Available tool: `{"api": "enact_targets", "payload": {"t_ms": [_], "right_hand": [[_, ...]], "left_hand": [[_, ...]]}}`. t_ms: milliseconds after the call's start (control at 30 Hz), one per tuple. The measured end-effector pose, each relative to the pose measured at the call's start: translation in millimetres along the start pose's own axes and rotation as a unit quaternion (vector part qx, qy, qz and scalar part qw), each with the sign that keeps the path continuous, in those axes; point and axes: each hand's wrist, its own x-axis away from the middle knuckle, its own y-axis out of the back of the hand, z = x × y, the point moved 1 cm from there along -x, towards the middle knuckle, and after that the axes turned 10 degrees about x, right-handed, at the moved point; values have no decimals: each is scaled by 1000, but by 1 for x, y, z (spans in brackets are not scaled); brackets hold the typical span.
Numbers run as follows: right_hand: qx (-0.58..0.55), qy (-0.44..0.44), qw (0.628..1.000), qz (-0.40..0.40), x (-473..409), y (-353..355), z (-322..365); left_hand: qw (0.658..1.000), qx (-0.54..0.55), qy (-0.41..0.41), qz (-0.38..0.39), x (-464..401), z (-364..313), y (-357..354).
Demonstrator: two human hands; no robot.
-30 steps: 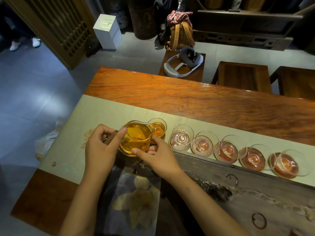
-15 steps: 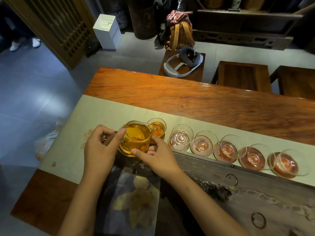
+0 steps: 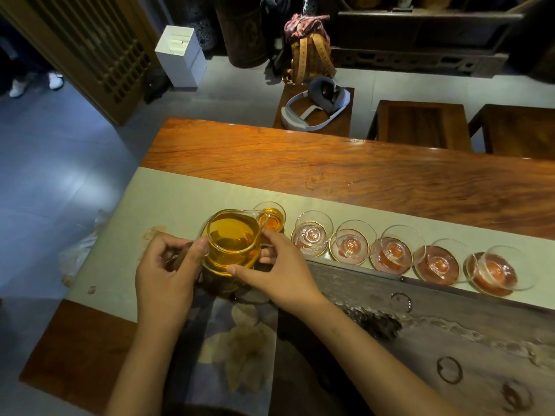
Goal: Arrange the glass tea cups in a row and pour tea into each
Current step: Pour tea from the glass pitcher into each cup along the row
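A glass pitcher [image 3: 232, 241] full of amber tea is tilted with its spout over the leftmost glass cup [image 3: 271, 219], which holds amber tea. My left hand [image 3: 165, 271] grips the pitcher's handle side. My right hand [image 3: 279, 271] steadies the pitcher's right wall with thumb and fingers. To the right, several empty glass cups on round coasters run in a row along the pale runner [image 3: 168, 199], from the nearest one [image 3: 312, 232] to the far right one [image 3: 498, 270].
A grey stone tea tray [image 3: 450, 325] lies in front of the cups. A patterned cloth [image 3: 237, 340] lies below the pitcher. Beyond the wooden table [image 3: 330, 163] stand stools, one bearing a headset [image 3: 318, 103], plus a white box [image 3: 180, 55].
The hands and pitcher have stayed almost in place, with the pitcher still tipped over the first cup. The cup's tea level looks slightly higher.
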Motion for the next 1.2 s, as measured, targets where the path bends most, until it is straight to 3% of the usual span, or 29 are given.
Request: {"api": "enact_targets", "payload": {"t_ms": [433, 1200], "right_hand": [[-33, -34, 998, -31, 24, 18, -25], [-129, -50, 990, -27, 27, 22, -33]], "left_hand": [[998, 6, -10, 55, 15, -13, -30], [997, -16, -20, 73, 11, -15, -47]]}}
